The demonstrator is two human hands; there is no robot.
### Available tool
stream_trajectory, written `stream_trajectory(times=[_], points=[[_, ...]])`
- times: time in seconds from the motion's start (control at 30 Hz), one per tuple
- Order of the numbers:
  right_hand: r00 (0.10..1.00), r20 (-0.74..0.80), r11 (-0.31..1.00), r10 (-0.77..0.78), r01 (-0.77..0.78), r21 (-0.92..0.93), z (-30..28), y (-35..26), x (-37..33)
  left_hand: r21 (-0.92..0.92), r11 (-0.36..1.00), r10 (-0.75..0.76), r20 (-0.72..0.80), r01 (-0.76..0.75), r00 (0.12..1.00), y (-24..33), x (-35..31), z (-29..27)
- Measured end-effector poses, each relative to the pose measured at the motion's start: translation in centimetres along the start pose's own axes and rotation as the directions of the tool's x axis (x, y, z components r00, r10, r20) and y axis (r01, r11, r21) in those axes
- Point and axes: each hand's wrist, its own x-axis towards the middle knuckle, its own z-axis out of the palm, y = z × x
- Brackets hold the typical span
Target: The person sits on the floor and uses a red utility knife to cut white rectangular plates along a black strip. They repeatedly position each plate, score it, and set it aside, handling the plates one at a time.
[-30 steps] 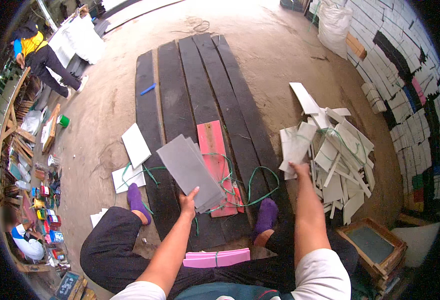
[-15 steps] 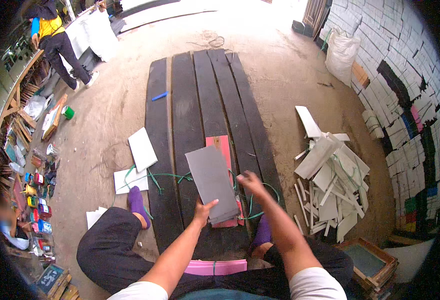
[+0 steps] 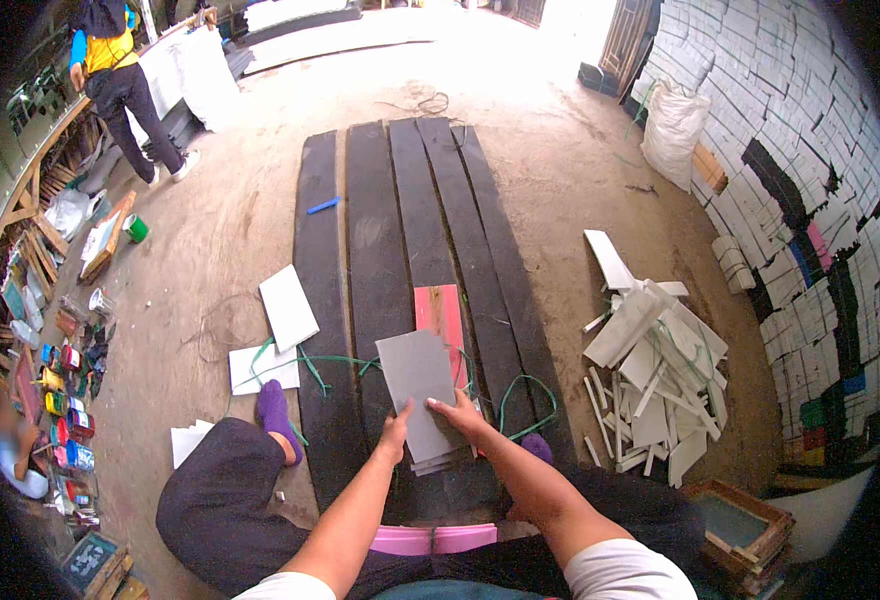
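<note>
Gray sheets: were held in a stack above black boards, partly covering a red board.
Left hand: fingers were closed on the stack's left edge — thumb on top.
Right hand: fingers clasped the right edge, thumb also on top.
White scraps: lay heaped on the floor at right.

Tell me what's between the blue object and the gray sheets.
Only bare black boards lie between blue object and gray sheets, the head view shows.
</note>
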Motion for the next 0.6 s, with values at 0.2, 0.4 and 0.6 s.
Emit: stream_trajectory(times=[0.2,0.4,0.6], points=[[0.997,-0.063,0.865,0.054,-0.078,-0.495,-1.3,7.2,3.0,-0.003,0.996,0.088,-0.216,-0.091,0.972,0.1,-2.9,-4.7],[0.95,-0.298,0.63,-0.095,-0.175,-0.757,-1.8,6.9,-2.0,-0.1,0.992,0.05,-0.265,-0.079,0.963,-2.6,0.6,-12.8],[0.83,-0.533,0.629,0.165,-0.505,-0.591,-1.8,6.3,-2.7,-0.043,0.999,-0.028,-0.425,0.011,0.905,-0.4,-2.8,-10.7]])
